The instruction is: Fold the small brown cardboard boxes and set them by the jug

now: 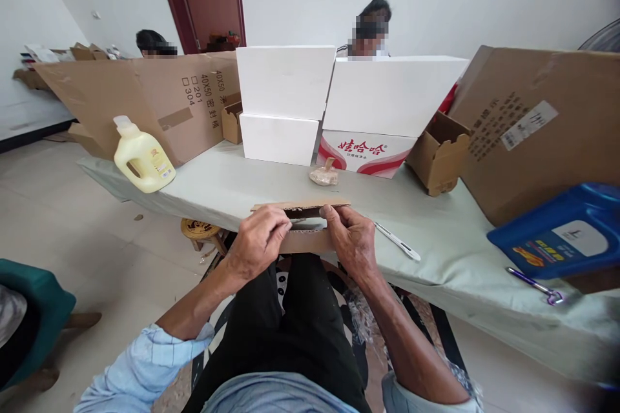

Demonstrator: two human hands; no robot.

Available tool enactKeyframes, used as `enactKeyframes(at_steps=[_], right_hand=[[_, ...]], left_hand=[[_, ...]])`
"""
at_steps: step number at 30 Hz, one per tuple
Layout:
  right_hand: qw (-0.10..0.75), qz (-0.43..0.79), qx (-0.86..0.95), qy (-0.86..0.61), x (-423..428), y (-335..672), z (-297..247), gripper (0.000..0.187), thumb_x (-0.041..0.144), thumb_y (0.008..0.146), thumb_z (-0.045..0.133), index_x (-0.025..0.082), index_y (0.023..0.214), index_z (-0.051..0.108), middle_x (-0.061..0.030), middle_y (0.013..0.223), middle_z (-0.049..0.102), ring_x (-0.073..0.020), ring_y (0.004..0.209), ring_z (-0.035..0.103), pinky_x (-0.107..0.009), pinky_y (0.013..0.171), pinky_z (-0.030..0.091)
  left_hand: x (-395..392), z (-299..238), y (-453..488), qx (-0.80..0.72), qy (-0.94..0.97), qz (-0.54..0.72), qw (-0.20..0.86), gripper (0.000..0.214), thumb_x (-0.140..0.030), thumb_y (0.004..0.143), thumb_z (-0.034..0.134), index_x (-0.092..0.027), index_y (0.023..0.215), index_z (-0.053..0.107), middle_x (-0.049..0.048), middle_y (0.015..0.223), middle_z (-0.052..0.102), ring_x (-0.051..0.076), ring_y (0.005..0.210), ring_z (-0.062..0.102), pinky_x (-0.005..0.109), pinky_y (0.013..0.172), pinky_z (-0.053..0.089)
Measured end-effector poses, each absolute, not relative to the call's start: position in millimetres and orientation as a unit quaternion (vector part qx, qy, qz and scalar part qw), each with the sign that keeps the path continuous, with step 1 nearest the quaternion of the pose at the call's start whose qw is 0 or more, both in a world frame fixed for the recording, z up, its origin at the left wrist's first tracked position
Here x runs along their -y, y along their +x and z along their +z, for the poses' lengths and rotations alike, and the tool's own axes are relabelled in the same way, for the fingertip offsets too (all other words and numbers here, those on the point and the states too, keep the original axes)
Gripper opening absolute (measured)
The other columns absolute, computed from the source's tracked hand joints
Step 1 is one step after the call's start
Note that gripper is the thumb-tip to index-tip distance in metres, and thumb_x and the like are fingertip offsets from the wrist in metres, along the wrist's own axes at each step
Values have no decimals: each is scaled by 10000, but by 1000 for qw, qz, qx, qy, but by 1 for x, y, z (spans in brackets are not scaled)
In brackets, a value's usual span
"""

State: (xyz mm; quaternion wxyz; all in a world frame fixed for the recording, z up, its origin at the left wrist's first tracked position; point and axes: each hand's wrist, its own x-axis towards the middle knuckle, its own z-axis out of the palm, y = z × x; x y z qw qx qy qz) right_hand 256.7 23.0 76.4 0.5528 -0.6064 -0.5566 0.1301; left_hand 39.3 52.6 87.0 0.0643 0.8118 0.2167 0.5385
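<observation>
Between my hands, at the table's near edge, is a small piece of brown cardboard (310, 242) with folded-up walls and a gap in its middle. My left hand (259, 239) pinches its left end, thumb against the fingers. At the right end my right hand (353, 239) grips the cardboard, thumb on the upper edge. What lies inside the fold is mostly hidden. A white utility knife (398, 242) lies just right of my right hand. Beyond the cardboard sits a small clear-wrapped bundle (324, 174).
White boxes (288, 84) stand stacked at the back, one with red print (367, 155). Large cartons (547, 122) flank them. A cream jug (144, 155) stands left, a blue jug (557, 229) and a purple pen-like tool (535, 286) right. Two people (371, 29) sit behind the boxes.
</observation>
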Motion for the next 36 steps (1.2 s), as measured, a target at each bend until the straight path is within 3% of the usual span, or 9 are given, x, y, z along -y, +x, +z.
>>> enactKeyframes(at_steps=[4,8,18,25,29,36], right_hand=[[553,140,550,-610,-25,257,81,488,592,990,593,188,738,695,4,648,535,-166,653,478,-301,621,363],[552,147,546,-613,-25,256,83,490,601,980,586,175,810,756,-10,682,612,-177,672,521,-307,648,383],[542,133,550,-621,-27,257,83,501,610,995,568,181,836,771,-20,692,662,-191,682,564,-317,677,401],[546,121,557,-614,-28,257,81,472,583,1013,575,193,816,756,-22,699,670,-188,670,561,-314,662,408],[548,124,555,-614,-29,257,80,460,575,1019,576,196,819,746,-29,726,701,-196,690,601,-315,671,411],[551,139,559,-604,-28,258,78,422,553,1017,595,194,907,790,-54,845,783,-231,784,694,-328,739,460]], left_hand=[[-54,66,49,-183,838,497,-132,109,-98,1046,617,-184,1035,683,104,986,781,225,916,738,367,841,598],[-56,56,51,-174,840,474,-198,120,-89,1041,628,-185,1091,680,109,1023,789,241,960,746,388,858,580],[-57,62,47,-146,835,499,-181,149,-80,1023,653,-195,1109,693,99,1042,801,249,1040,744,393,869,562],[-56,55,51,-133,869,439,-187,172,-97,1051,602,-213,1045,728,82,1045,819,248,1027,752,403,824,525],[-56,60,50,-137,880,422,-168,75,-179,1042,670,-206,1012,732,86,1046,809,267,1036,728,428,853,526],[-49,76,53,-239,848,462,-102,212,-152,1020,685,-176,1231,691,138,1094,759,303,1051,701,471,935,584]])
